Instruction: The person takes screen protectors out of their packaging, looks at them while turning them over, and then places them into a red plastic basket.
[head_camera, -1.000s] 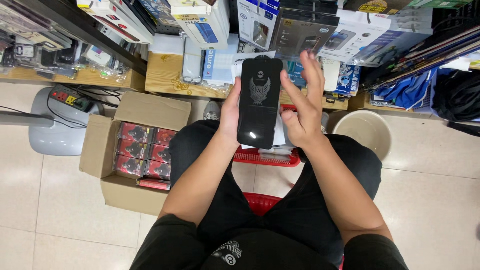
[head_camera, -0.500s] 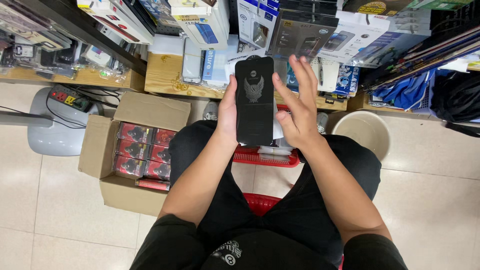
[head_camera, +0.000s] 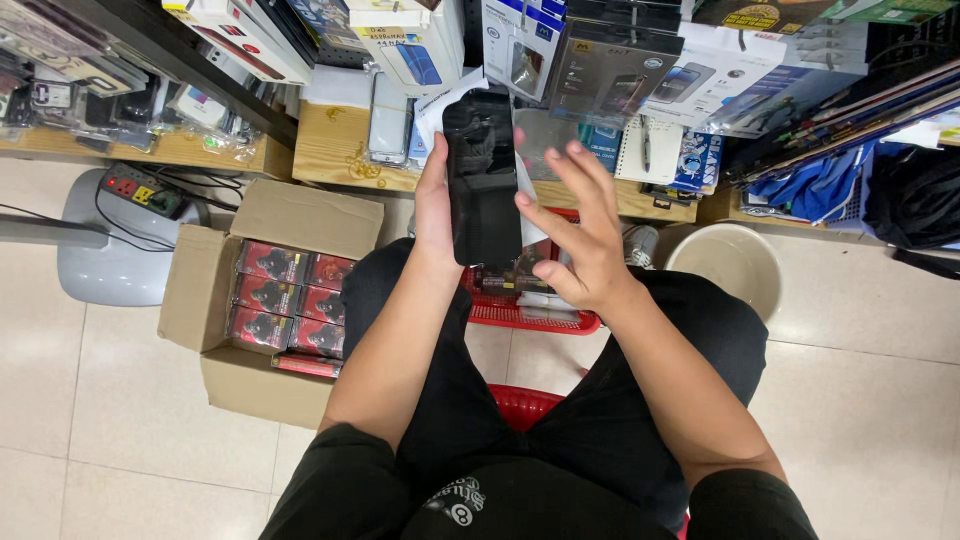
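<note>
Here, one left hand (head_camera: 436, 205) grips one black panel (head_camera: 483, 178).

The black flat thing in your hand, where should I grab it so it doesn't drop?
Probably by the long edges of the black panel, from the free right side, opposite where the left hand pinches it. It stands upright, thin and glossy, so edges likely grip better.

Setting: small phone-accessory shop. Evidence: boxed and carded phone accessories (head_camera: 610, 70) crowding low wooden shelves (head_camera: 330, 150); open brown cardboard carton (head_camera: 215, 290) of identical red packaged items (head_camera: 285, 300) on pale tiled floor (head_camera: 60, 400); red plastic basket (head_camera: 535, 318).
</note>
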